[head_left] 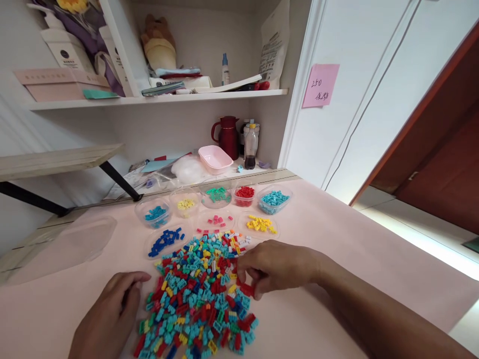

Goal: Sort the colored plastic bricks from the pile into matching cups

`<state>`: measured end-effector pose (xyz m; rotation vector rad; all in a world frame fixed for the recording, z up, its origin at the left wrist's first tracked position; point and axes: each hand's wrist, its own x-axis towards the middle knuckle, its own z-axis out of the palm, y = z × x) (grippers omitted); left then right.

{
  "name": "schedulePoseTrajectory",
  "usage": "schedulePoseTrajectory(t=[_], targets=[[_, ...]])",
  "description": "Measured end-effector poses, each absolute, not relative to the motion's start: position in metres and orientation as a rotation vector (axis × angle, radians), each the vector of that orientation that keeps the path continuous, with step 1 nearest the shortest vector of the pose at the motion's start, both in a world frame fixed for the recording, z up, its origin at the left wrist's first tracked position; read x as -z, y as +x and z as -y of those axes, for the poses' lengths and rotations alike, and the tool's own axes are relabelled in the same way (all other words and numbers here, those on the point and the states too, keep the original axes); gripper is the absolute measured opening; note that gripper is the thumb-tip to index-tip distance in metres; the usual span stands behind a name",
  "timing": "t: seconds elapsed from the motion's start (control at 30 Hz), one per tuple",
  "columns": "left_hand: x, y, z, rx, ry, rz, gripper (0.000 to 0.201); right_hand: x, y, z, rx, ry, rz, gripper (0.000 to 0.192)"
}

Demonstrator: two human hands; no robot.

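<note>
A mixed pile of small toy building bricks (198, 289) in red, turquoise, yellow, green, blue and white lies on the pink table covering. At its right edge my right hand (279, 267) is bent down, thumb and fingertips closed around a red brick (246, 289). My left hand (110, 314) rests on the table just left of the pile, index finger stretched out, holding nothing. Behind the pile, clear tubs hold sorted bricks: dark blue bricks (166, 241), pink bricks (216, 222), yellow bricks (261, 224), red bricks (245, 194), green bricks (218, 194) and turquoise bricks (275, 198).
Further tubs hold blue bricks (155, 213) and pale yellow bricks (185, 204). A clear plastic lid (90, 239) lies at left. Behind stand a pink basin (215, 159), a red jug (228, 137) and a bottle (251, 147). A small raised shelf (60, 158) stands at left.
</note>
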<state>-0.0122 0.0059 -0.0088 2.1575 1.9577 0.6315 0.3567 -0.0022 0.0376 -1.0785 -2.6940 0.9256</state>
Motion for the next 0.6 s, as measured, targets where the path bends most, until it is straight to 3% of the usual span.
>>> schedulePoseTrajectory(t=[0.6], targets=[[0.0113, -0.0138, -0.0083, -0.589, 2.115, -1.948, 0.032, -0.0426, 0.357, 0.0036, -0.803, -1.077, 2.643, 0.016]])
